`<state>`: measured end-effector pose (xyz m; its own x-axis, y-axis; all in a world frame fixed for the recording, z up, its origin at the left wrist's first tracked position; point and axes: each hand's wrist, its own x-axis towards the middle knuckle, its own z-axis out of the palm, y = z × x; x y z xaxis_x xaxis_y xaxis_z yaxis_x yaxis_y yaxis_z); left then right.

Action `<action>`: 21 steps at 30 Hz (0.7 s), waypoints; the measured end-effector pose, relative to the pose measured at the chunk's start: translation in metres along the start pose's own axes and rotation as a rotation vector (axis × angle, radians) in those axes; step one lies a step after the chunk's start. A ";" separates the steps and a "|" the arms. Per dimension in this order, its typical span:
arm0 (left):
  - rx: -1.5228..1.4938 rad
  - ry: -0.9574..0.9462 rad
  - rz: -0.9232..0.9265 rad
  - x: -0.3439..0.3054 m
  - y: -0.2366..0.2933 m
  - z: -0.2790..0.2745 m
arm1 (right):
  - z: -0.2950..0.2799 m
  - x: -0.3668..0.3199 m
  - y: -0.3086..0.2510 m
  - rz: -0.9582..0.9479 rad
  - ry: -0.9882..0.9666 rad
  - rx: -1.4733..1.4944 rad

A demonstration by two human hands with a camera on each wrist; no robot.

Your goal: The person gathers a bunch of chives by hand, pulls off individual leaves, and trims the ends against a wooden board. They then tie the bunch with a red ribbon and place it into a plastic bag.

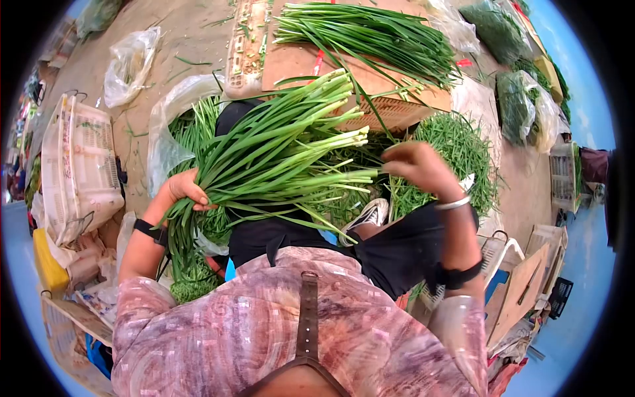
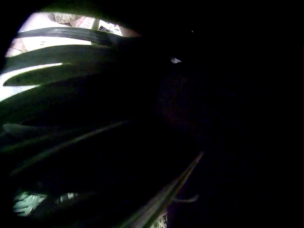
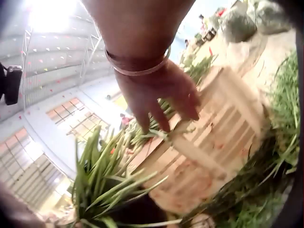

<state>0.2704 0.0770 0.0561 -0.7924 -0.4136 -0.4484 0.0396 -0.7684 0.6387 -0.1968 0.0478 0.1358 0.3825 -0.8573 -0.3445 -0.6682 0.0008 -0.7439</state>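
A large bundle of long green stalks with pale cut ends lies across the lap in the head view. The left hand grips its leafy end, thumb on top. Dark leaves fill much of the left wrist view, where the hand cannot be made out. Blurred, the right hand is just off the pale ends, holding nothing visible. In the right wrist view the right hand hangs with fingers spread and loosely bent, near the box and stalks.
Another stalk pile lies on the cardboard-topped box ahead. Loose greens heap up at the right, and a plastic bag of greens sits at the left. A white crate stands farther left; bagged greens are at the back right.
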 end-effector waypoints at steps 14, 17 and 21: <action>0.314 0.183 -0.006 -0.007 0.021 0.037 | 0.076 0.022 0.013 -0.134 0.532 -0.175; 0.404 0.221 0.014 -0.013 0.022 0.043 | 0.040 0.007 0.064 0.084 0.593 -0.028; 0.656 0.229 0.132 -0.013 0.023 0.047 | -0.002 -0.026 0.108 0.388 0.464 -0.710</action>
<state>0.2532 0.0876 0.1056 -0.6556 -0.6308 -0.4151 -0.3049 -0.2817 0.9098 -0.2803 0.0692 0.0652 -0.1397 -0.9830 -0.1188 -0.9881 0.1462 -0.0479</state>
